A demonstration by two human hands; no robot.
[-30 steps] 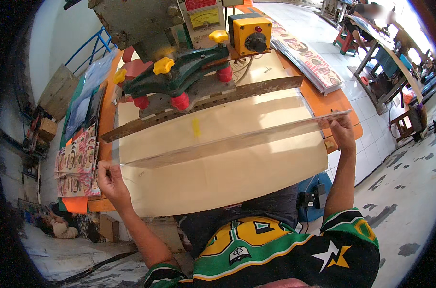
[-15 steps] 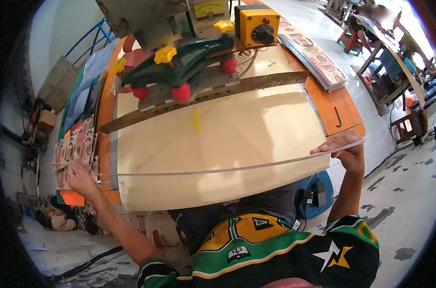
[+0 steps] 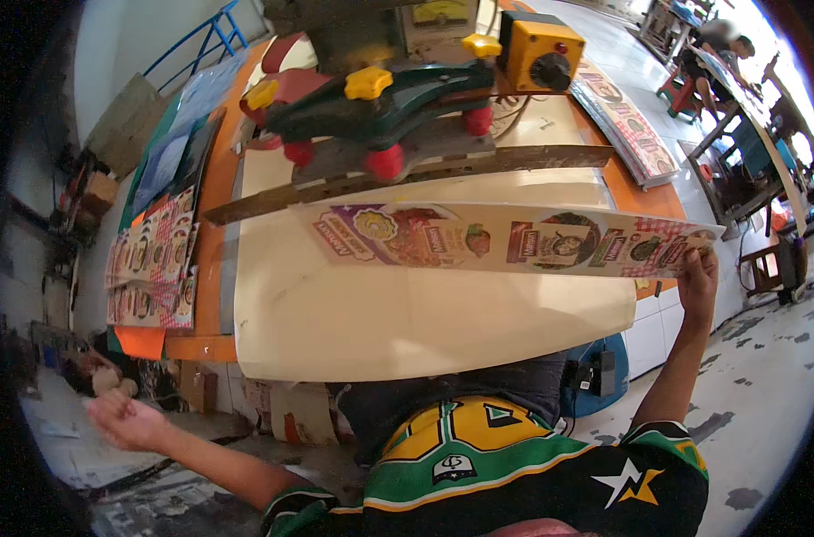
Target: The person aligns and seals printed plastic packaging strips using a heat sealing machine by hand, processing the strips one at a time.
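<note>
A long, clear plastic strip printed with food pictures (image 3: pixel 514 240) stretches across the cream work surface (image 3: pixel 425 322), in front of a metal bar. My right hand (image 3: pixel 699 279) grips its right end, fingers wrapped over the edge. The strip's left end is free and looks blurred. Off the table's left side, low over the floor, my left hand (image 3: pixel 125 422) is closed; whatever it may hold is hidden. Behind the strip stands a bench press with a dark green clamp arm (image 3: pixel 385 107), yellow knobs (image 3: pixel 368 82) and red feet (image 3: pixel 385 161).
A yellow control box (image 3: pixel 543 55) sits at the back of the orange table (image 3: pixel 212 179). Printed sheets lie in piles at left (image 3: pixel 152 259) and right (image 3: pixel 626 125). A blue stool (image 3: pixel 595 394) with a black adapter stands below. Another person sits far right.
The strip, earlier seen edge-on between both hands, now shows its printed face and lies nearer the press. My left hand has come away, down and left; my right hand has moved slightly right.
</note>
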